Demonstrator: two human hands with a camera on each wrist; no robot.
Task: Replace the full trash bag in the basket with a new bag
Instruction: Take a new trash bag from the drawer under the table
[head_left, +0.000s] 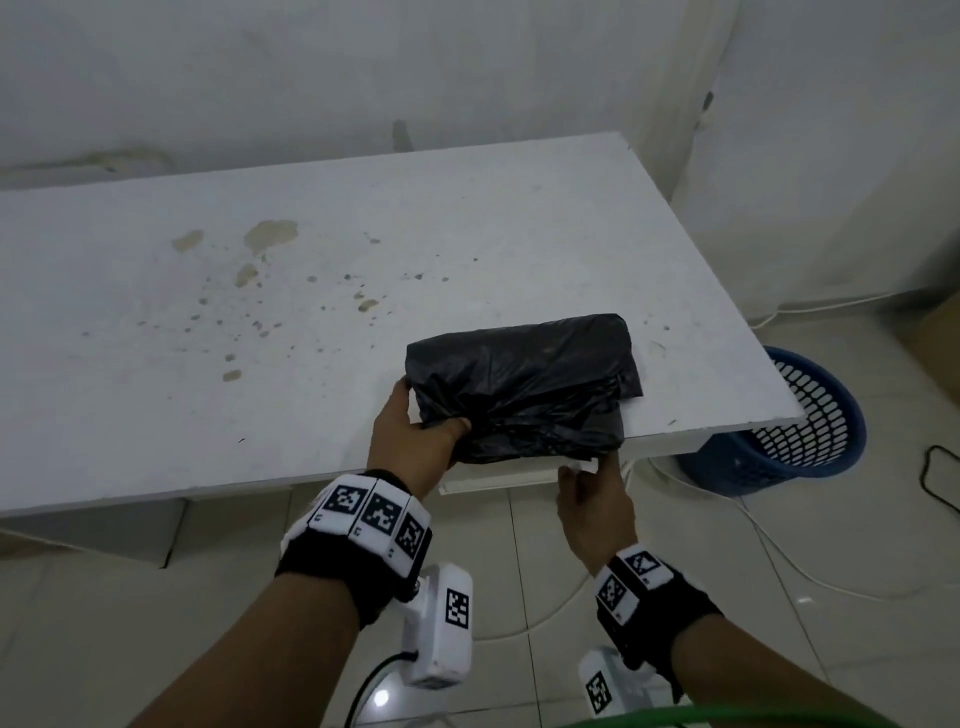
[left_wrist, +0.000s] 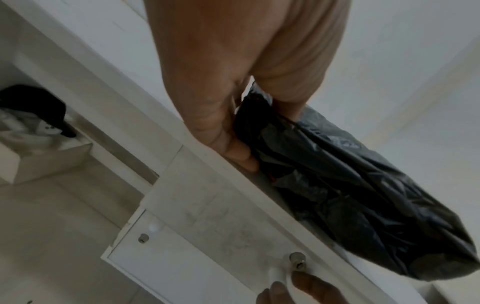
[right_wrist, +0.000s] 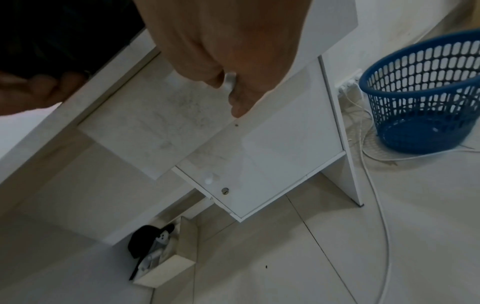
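Gripping black bag (head_left: 524, 384) — drawer knob (right_wrist: 230, 83)

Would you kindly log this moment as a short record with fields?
left hand: grips the black bag at its near left corner
black bag: lies on the white desk, at the near edge
right hand: grips the drawer knob under the desk edge
basket: blue, on the floor right of the desk, no bag in it

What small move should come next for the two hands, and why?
Probably lift the black bag off the desk toward the blue basket. The left hand already grips the bag, the basket looks empty, and the right hand only holds the drawer knob.
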